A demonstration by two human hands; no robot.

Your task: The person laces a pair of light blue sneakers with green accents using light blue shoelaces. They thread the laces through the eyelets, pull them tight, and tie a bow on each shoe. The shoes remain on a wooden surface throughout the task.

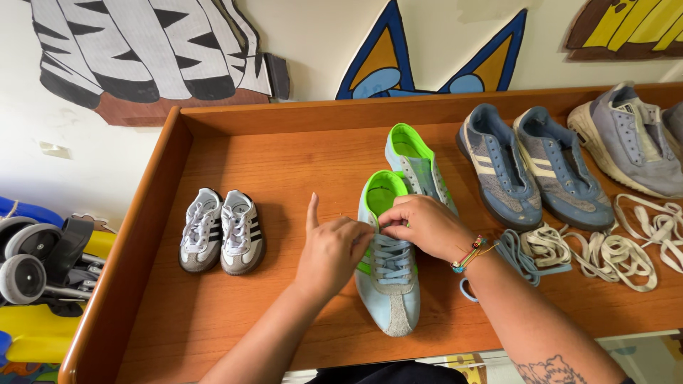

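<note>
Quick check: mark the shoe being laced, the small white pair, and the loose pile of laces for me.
light blue shoe [390,299]: head view, on its toe end.
small white pair [222,231]: head view, where the two shoes meet.
loose laces [605,252]: head view, on the cream bundle right of the hands.

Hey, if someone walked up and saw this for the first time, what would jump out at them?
Both hands, left hand and right hand, meet over the laces of a pale blue sneaker with a neon green lining at the middle of the orange-brown wooden tray table. A tiny pair of white striped baby shoes sits to the left, and a tangle of loose cream laces lies to the right.
</note>
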